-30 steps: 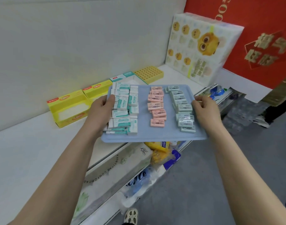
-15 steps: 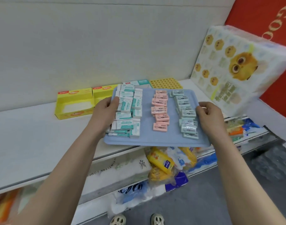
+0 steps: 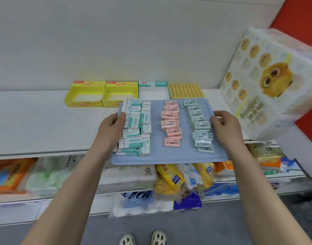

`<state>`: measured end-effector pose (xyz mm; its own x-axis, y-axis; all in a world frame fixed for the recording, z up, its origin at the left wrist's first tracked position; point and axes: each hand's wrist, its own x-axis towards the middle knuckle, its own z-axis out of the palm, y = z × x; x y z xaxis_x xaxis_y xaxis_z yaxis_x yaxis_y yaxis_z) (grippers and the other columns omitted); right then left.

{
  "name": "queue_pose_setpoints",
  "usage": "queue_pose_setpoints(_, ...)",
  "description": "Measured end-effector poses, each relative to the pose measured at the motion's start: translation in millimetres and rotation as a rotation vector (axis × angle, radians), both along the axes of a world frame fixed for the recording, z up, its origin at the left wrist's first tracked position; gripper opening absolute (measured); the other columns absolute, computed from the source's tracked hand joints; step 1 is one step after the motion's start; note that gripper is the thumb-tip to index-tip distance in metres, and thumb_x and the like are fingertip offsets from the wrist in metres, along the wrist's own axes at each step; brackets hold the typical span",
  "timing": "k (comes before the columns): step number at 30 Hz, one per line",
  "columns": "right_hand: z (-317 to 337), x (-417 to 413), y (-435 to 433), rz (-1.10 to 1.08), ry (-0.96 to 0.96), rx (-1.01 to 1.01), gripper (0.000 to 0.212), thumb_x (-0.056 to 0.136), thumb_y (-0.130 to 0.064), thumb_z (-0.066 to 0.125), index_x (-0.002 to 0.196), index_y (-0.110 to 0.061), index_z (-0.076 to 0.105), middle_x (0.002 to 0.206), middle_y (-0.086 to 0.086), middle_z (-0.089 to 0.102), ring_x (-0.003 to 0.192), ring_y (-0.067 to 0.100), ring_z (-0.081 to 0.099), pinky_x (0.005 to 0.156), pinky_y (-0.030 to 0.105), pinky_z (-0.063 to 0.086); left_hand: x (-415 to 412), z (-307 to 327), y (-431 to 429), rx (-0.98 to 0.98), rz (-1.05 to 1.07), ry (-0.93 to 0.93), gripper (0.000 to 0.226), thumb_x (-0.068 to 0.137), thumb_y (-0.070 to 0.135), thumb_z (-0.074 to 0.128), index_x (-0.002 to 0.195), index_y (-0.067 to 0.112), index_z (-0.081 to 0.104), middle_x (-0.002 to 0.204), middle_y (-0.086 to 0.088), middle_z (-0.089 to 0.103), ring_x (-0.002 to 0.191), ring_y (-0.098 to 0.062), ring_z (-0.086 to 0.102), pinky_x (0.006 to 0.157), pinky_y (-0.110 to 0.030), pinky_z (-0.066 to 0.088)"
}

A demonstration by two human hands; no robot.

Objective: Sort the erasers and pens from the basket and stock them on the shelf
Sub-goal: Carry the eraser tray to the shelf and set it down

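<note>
I hold a blue tray (image 3: 157,156) level over the front edge of the white shelf (image 3: 36,124). My left hand (image 3: 111,128) grips its left rim and my right hand (image 3: 224,126) grips its right rim. On the tray lie three sorted rows of erasers: white-and-teal ones (image 3: 135,126) on the left, pink ones (image 3: 171,122) in the middle, pale green ones (image 3: 199,122) on the right. At the back of the shelf stand two open yellow boxes (image 3: 100,93), a teal-and-white box (image 3: 152,89) and a yellow holder with holes (image 3: 186,91). No pens are visible.
A large wrapped tissue pack (image 3: 270,82) with a cartoon owl stands on the shelf at the right. Lower shelves (image 3: 63,174) hold packets of tissues and bags. The grey floor and my shoes (image 3: 144,238) are below. A red panel (image 3: 300,13) is at the far right.
The view has swung left and squared up with the shelf. The tray, still held by both hands, now sits in front of the open boxes, its far edge over the shelf.
</note>
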<state>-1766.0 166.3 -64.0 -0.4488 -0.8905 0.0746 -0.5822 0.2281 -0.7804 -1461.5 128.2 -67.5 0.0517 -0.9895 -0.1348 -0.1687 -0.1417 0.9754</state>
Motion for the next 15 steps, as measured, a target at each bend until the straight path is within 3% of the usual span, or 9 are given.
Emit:
queue_pose_setpoints(4, 6, 17, -17, 0.079, 0.030, -0.008, 0.027, 0.099, -0.025, 0.048, 0.120, -0.015, 0.060, 0.099, -0.001, 0.065, 0.090, 0.019, 0.062, 0.074, 0.032, 0.046, 19, 5, 10, -0.005, 0.085, -0.010, 0.029, 0.101, 0.039, 0.043, 0.098, 0.022, 0.067, 0.093, 0.004, 0.073, 0.082, -0.011, 0.071, 0.070, -0.029, 0.055)
queue_pose_setpoints(10, 16, 77, -64, 0.246, 0.055, -0.021, 0.025, 0.094, -0.019, 0.048, 0.115, -0.017, 0.061, 0.083, -0.006, 0.066, 0.078, 0.016, 0.061, 0.063, 0.029, 0.042, 77, 11, 22, 0.003, 0.271, -0.016, 0.034, 0.101, 0.038, 0.043, 0.100, 0.013, 0.066, 0.096, -0.004, 0.073, 0.089, -0.022, 0.070, 0.085, -0.047, 0.056)
queue_pose_setpoints(15, 28, 156, -112, 0.424, 0.103, -0.049, 0.030, 0.090, -0.015, 0.049, 0.116, -0.014, 0.062, 0.080, -0.001, 0.066, 0.078, 0.023, 0.062, 0.061, 0.029, 0.039, 145, 17, 24, 0.025, 0.435, 0.001, 0.037, 0.101, 0.037, 0.043, 0.104, 0.008, 0.065, 0.095, -0.008, 0.072, 0.086, -0.025, 0.070, 0.084, -0.049, 0.056)
